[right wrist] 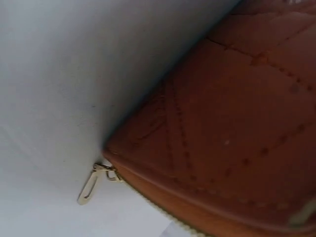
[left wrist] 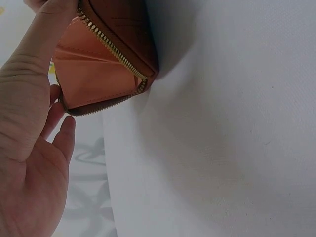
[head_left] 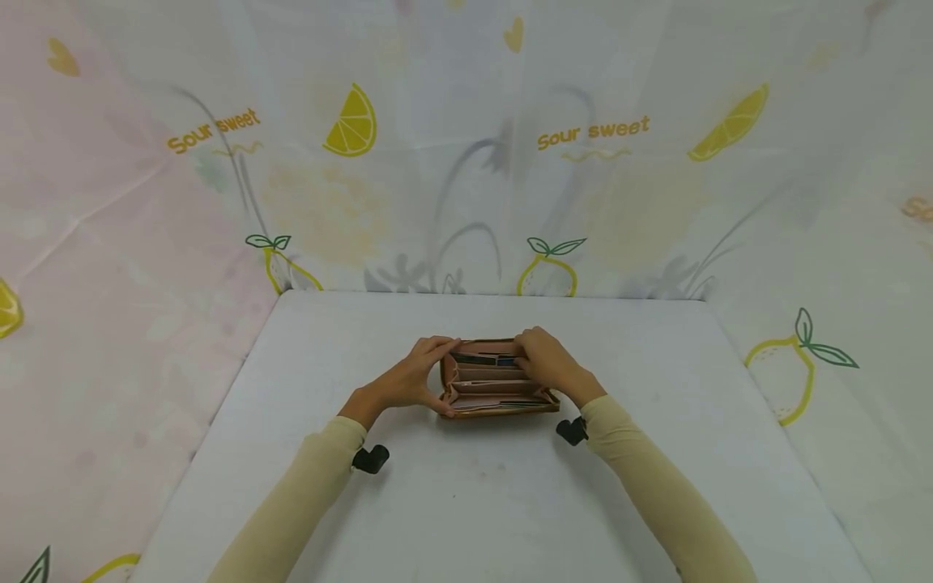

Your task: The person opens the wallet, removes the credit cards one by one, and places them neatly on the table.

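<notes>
A brown zip-around wallet [head_left: 501, 387] stands unzipped on the white table, its pleated pink-brown compartments facing up. Stitched lines cross its outer side, and a gold zipper pull [right wrist: 89, 187] hangs at one corner. My left hand [head_left: 408, 379] spans the wallet's left end, thumb on the near edge and fingers at the far edge, holding it spread. At the far right, my right hand [head_left: 548, 358] grips the far wall, with fingertips at the rim and beside a dark card [head_left: 477, 359] in the back compartment. Pale papers [head_left: 484, 404] show in the front compartment.
The white table [head_left: 466, 502] extends around the wallet on all sides. Behind it hangs a pale cloth [head_left: 452, 186] printed with lemons and words. A black wrist camera mount [head_left: 371, 459] juts from the left sleeve, another [head_left: 572, 431] from the right.
</notes>
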The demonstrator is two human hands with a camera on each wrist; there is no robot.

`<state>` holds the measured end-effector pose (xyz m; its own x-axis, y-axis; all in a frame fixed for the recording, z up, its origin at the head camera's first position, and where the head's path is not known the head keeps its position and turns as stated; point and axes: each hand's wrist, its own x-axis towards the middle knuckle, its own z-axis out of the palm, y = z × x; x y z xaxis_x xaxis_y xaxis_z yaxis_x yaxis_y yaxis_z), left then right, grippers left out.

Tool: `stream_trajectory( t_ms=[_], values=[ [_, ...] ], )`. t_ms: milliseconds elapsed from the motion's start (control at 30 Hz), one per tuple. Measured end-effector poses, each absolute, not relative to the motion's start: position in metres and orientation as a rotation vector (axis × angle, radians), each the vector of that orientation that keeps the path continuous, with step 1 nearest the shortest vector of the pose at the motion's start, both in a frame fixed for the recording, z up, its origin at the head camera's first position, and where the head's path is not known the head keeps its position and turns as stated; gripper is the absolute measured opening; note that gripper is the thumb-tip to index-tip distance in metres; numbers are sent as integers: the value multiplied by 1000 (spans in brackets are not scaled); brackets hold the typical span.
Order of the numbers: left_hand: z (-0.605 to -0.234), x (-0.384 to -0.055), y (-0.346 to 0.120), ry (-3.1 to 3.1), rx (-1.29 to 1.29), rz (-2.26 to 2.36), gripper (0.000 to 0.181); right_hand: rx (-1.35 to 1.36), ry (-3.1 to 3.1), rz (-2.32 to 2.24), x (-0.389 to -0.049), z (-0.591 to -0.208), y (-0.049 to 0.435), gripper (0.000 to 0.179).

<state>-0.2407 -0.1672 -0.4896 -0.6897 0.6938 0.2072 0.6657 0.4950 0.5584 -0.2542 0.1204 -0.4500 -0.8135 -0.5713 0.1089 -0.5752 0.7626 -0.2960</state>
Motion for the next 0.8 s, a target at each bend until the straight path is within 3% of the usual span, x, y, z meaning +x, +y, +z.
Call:
stream_trajectory(
  t_ms=[367, 800],
  values=[
    [-490, -242, -169, 2683, 1252, 964, 121, 916, -2901, 670, -257, -457, 125, 12],
    [-495, -242, -169, 2690, 1246, 939, 122, 990, -2772, 365, -251, -455, 118, 12]
  ],
)
